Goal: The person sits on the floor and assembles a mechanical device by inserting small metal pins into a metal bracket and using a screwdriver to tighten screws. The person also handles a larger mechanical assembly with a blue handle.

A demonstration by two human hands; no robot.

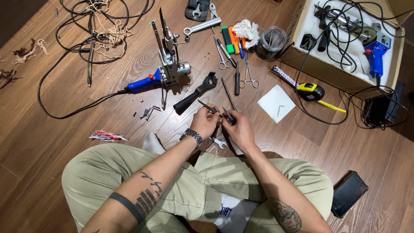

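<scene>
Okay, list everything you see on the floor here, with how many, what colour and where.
tufting gun: one, blue handle, upper left of centre
cardboard box: one, top right, holding a second blue-handled gun
cables: several, black, top left
tape measure: one, yellow and black, right of centre
scissors: one, silver, top centre
glass jar: one, clear, beside the box
white paper: one, centre right
phone: one, black, lower right
small wrench: one, silver, under the hands
left hand: holds a thin dark tool
right hand: holds a black-handled tool
</scene>
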